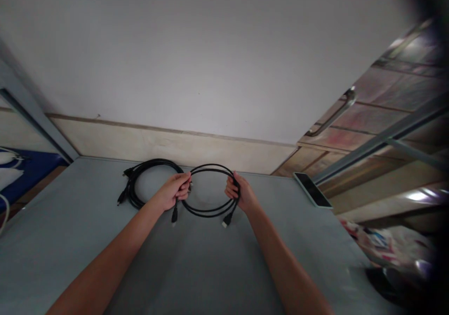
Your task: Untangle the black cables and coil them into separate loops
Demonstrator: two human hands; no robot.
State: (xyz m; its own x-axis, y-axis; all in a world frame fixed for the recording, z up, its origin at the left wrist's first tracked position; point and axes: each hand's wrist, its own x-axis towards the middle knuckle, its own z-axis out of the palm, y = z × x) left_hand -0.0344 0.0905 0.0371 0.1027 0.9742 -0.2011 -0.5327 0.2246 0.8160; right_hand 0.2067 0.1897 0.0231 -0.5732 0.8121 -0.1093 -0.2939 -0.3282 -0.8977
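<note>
A thin black cable (210,216) is looped into a ring between my two hands. My left hand (176,189) is closed on the left side of the ring, and one plug (174,216) hangs just below it. On the opposite side my right hand (238,189) grips the loops, with another plug (227,219), dark with a pale metal tip, hanging below. Behind my left hand a thicker coiled black cable (131,191) lies on the table, its two plug ends pointing left. My left hand partly covers this coil.
The grey table (203,268) stands against a pale wall (196,62). A phone (312,190) lies near the table's back right corner. Grey metal bars (372,142) rise at both sides. A blue surface (28,170) with white cords is at the far left.
</note>
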